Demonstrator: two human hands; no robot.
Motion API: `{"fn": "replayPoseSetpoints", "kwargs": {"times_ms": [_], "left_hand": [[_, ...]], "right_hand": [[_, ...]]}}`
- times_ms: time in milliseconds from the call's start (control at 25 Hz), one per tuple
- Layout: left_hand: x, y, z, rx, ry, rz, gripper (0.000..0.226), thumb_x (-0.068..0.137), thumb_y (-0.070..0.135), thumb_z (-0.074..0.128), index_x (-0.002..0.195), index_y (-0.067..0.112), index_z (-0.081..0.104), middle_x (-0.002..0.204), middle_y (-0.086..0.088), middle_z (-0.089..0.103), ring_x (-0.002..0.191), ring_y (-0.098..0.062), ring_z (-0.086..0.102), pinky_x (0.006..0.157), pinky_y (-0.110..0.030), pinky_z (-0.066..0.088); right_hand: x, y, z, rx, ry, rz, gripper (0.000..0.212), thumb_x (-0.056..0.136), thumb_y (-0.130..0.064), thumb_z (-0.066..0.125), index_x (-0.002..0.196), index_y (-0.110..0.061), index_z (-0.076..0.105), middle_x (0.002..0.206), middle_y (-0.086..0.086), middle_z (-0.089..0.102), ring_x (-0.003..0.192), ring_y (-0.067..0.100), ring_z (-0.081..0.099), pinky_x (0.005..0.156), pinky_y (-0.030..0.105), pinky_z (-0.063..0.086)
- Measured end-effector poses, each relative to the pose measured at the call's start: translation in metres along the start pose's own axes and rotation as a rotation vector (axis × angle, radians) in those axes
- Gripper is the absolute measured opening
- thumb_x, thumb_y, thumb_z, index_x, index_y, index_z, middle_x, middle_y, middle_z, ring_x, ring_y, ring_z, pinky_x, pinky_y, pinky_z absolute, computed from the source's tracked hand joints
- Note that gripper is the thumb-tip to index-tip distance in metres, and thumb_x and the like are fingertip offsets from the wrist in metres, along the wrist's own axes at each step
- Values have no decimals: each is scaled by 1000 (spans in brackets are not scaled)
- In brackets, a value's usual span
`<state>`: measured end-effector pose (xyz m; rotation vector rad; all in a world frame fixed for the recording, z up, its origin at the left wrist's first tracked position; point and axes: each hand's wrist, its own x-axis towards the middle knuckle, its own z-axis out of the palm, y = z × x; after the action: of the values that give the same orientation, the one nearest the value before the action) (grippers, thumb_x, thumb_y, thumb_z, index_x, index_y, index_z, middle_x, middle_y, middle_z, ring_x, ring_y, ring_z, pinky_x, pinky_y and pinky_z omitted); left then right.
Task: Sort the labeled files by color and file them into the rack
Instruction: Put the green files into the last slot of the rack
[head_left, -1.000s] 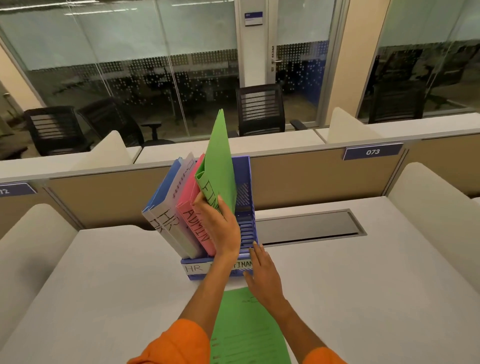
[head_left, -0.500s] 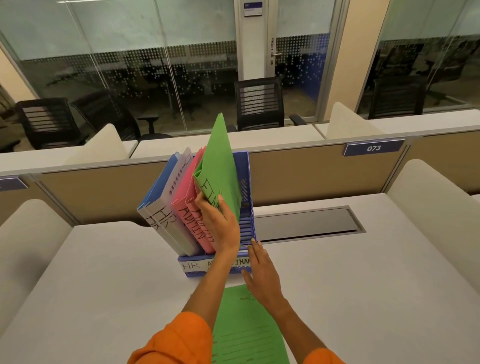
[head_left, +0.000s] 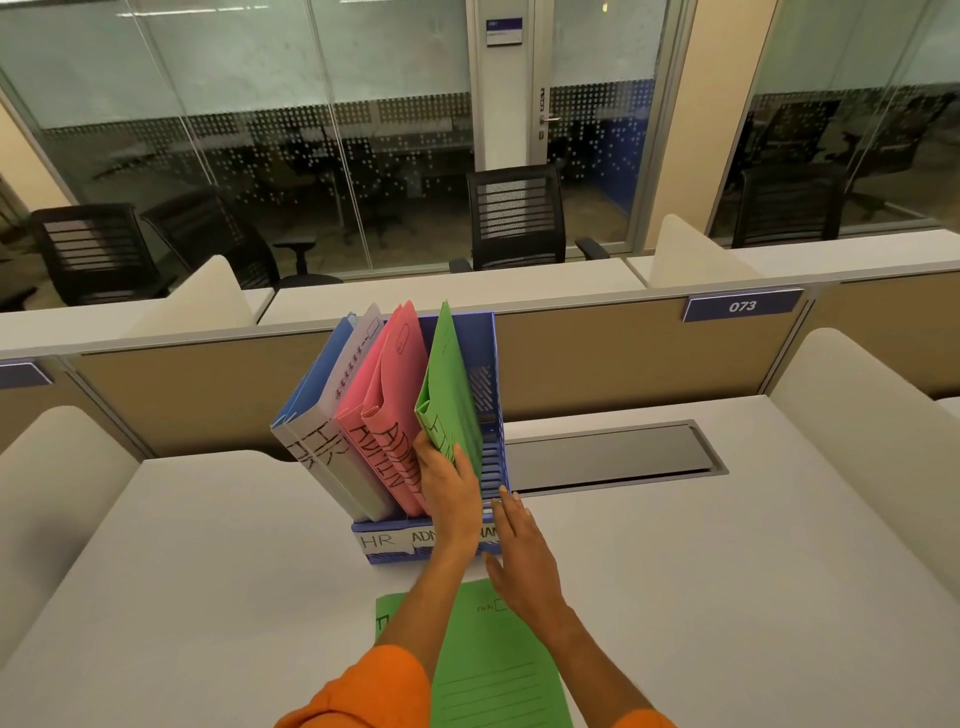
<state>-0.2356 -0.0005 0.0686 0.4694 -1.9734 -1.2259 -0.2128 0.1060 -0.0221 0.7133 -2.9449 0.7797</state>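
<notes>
Glass walls and dark mesh chairs (head_left: 517, 218) fill the background behind a tan divider (head_left: 623, 358) carrying a number plate (head_left: 742, 305) that reads 073. On the pale grey tabletop (head_left: 208, 571) a blue plastic rack (head_left: 493, 415) stands against the divider, just left of a grey metal cable flap (head_left: 613, 457). Its front strip carries handwritten paper labels: HR, then two that the arms partly hide.

All the folders in the rack lean to the left. At the far left are two HR folders (head_left: 322, 415), blue-backed with white faces and black marker lettering. Next come two pink folders (head_left: 384, 395) marked ADMIN on their spines. The rightmost slot holds the green folder (head_left: 447, 384) – bright green, with a black marker word on the spine, mostly covered.

The left hand (head_left: 449, 493), reaching from an orange sleeve, grips the green folder's lower end: its fingers (head_left: 423, 452) curl round the spine side and the thumb presses the right face. The right hand (head_left: 519, 551) lies flat by the rack's front right corner, its fingers (head_left: 506, 506) straight and close together, the tips touching the rack.

A second green folder (head_left: 493, 665) lies flat on the tabletop just in front of the rack – printed lines face up, partly under both forearms.
</notes>
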Motion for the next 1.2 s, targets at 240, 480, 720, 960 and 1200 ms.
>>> {"fn": "replayPoseSetpoints", "kwargs": {"times_ms": [240, 480, 720, 960, 1200], "left_hand": [[-13, 0, -16, -32, -82, -55, 50, 96, 19, 60, 137, 22, 32, 128, -1, 53, 114, -10, 53, 92, -16, 49], [-54, -7, -51, 347, -100, 152, 40, 95, 23, 59, 133, 13, 49, 137, -4, 52, 122, -19, 54, 100, -37, 52], [-96, -14, -99, 780, -387, 221, 53, 94, 42, 58, 141, 18, 53, 155, -7, 40, 142, -29, 41, 114, -51, 37], [-147, -28, -150, 908, -520, 264, 62, 81, 51, 70, 135, 21, 59, 150, -7, 47, 136, -31, 48, 111, -54, 39], [-209, -53, -192, 984, -692, 203, 60, 91, 54, 33, 129, 21, 65, 148, -5, 49, 134, -31, 50, 118, -48, 3]], "right_hand": [[-2, -1, -3, -41, -53, -8, 78, 95, -31, 56, 156, -19, 10, 163, 0, -10, 153, 22, -4, 120, 30, -4], [-10, -11, -18, -129, -48, 17, 84, 97, -52, 43, 154, -21, -10, 161, 1, -22, 150, 23, -16, 120, 37, -11], [-44, -27, -34, -178, -30, 53, 82, 96, -58, 40, 156, -24, -4, 162, -1, -16, 152, 24, -11, 120, 42, -10], [-99, -35, -24, -237, -77, 60, 82, 95, -61, 38, 156, -24, -2, 165, -2, -10, 152, 24, -10, 122, 45, -2], [-157, -40, 1, -249, -173, 77, 78, 95, -59, 37, 156, -23, 5, 166, 0, -5, 153, 23, -7, 122, 44, 1]]}}
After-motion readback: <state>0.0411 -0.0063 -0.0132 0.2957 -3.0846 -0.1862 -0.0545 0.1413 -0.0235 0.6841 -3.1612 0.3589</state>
